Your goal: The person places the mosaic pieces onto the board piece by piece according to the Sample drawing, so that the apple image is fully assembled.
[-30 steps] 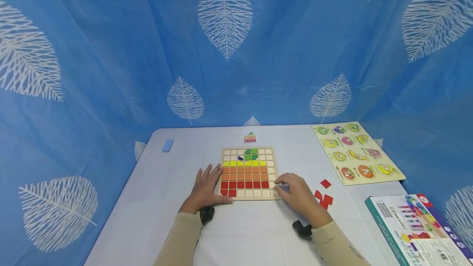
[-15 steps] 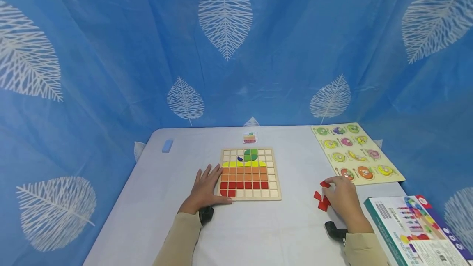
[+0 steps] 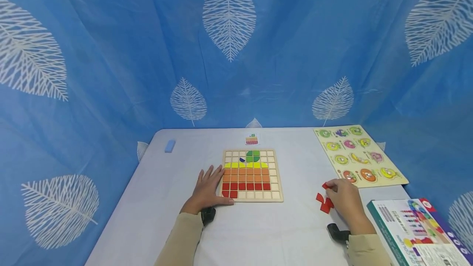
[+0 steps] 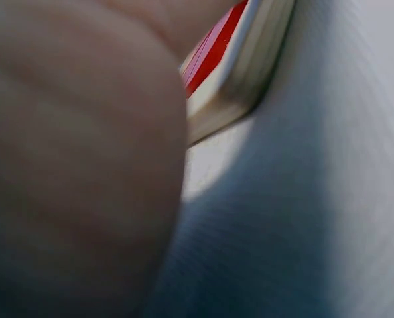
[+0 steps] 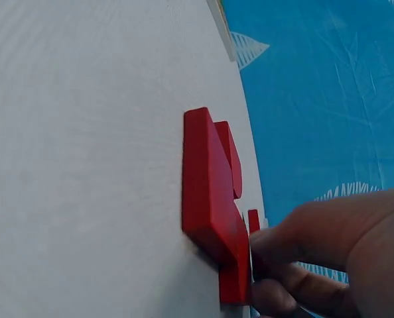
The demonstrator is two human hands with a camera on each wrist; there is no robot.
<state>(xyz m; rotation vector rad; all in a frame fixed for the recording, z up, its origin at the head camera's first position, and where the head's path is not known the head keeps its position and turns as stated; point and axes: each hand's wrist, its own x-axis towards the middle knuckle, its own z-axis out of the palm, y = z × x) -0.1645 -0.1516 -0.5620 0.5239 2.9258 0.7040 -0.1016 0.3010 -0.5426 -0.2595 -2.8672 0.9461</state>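
Note:
A wooden grid board [image 3: 253, 199] lies mid-table, holding green, yellow, orange and red square tiles, with bare cells along its bottom row. My left hand [image 3: 210, 177] lies flat on the table, its fingers against the board's left edge. The left wrist view shows only my palm [image 4: 71, 165] and the board's corner [image 4: 237, 93]. To the right of the board, my right hand [image 3: 332, 189] is curled over a few loose red tiles [image 3: 322, 203]. In the right wrist view its fingertips [image 5: 276, 245] pinch one red tile [image 5: 235, 285] in the cluster.
A fruit peg puzzle [image 3: 358, 155] lies at the back right. A colourful box [image 3: 417, 229] sits at the near right corner. A small picture card [image 3: 252, 138] lies behind the board, and a blue block [image 3: 169, 145] at the back left. Blue leaf-print cloth surrounds the table.
My right hand left the board's lower right corner and moved right to the loose red tiles, where it now pinches one. My left hand stayed put.

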